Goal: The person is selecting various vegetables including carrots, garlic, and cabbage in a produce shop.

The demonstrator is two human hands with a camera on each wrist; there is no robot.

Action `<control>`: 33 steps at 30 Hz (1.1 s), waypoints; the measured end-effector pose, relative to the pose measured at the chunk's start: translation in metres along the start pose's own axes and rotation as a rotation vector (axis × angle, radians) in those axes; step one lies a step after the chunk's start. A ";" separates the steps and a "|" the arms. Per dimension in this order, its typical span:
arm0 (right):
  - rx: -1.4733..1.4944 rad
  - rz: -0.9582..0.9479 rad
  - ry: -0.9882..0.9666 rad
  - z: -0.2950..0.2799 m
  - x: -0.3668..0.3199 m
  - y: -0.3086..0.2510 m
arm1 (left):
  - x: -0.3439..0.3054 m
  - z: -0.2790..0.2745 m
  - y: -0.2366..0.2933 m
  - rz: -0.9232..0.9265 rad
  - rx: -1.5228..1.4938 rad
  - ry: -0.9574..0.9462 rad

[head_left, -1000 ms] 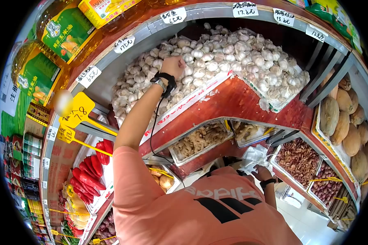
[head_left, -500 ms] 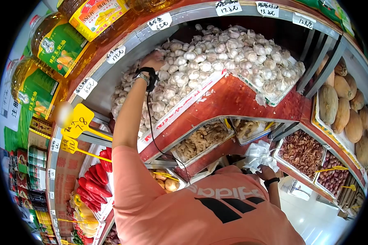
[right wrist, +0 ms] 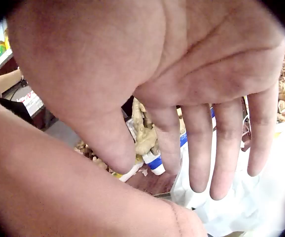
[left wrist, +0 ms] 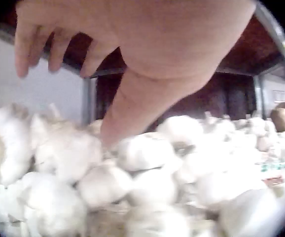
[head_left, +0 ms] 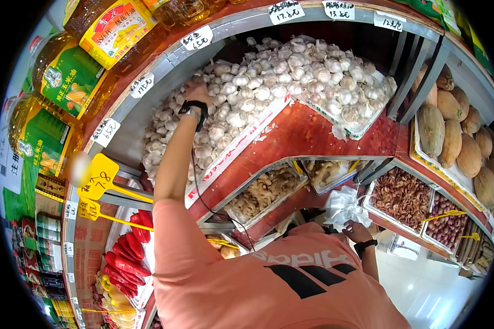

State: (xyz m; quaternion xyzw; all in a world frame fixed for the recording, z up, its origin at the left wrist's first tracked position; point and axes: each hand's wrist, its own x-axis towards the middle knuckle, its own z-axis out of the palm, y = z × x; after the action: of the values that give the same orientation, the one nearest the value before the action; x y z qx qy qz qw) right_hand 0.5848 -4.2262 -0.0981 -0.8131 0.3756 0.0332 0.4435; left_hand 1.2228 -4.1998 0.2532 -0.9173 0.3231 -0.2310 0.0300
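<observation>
My left hand [head_left: 198, 93] is over the left part of a big heap of white garlic bulbs [head_left: 269, 82]. In the left wrist view its fingers [left wrist: 58, 47] hang spread above the bulbs, and the thumb [left wrist: 125, 111] points down to the garlic [left wrist: 145, 150]. No bulb shows in its grasp. My right hand [head_left: 358, 231] is low on the right, beside a white plastic bag [head_left: 343, 204]. Seen from the right wrist, that hand's fingers [right wrist: 199, 148] hang straight and apart, overlapping the bag [right wrist: 231, 197] in this view. Its palm holds nothing.
A red ledge [head_left: 313, 126] fronts the garlic, with ginger [head_left: 266, 192] in trays below. Oil bottles [head_left: 71, 77] line the upper left shelf. Red peppers [head_left: 127, 263] lie at left, squashes [head_left: 450, 137] at right. Yellow price tags [head_left: 99, 176] jut out near my left arm.
My left hand has moved leftward over the garlic, and its fingers, curled earlier, now hang loose. The right hand stays beside the bag. The head view has shifted slightly.
</observation>
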 end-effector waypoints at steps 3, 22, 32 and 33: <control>-0.170 -0.068 0.074 0.002 0.003 0.003 | -0.051 -0.021 0.015 0.630 -0.408 0.270; -0.268 0.007 -0.126 -0.007 0.029 0.000 | -0.055 -0.023 0.000 0.359 -0.632 -0.228; -0.232 0.009 -0.039 0.003 0.021 0.018 | 0.037 0.070 -0.042 0.303 -0.277 -0.052; -0.241 0.036 -0.041 0.004 0.019 0.018 | 0.038 0.068 -0.038 0.293 -0.255 -0.049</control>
State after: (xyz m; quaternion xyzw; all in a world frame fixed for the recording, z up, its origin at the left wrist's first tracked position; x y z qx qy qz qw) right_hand 0.5878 -4.2402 -0.1198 -0.8529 0.3741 0.1027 0.3493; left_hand 1.3008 -4.1993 0.2157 -0.8621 0.4790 -0.1590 -0.0450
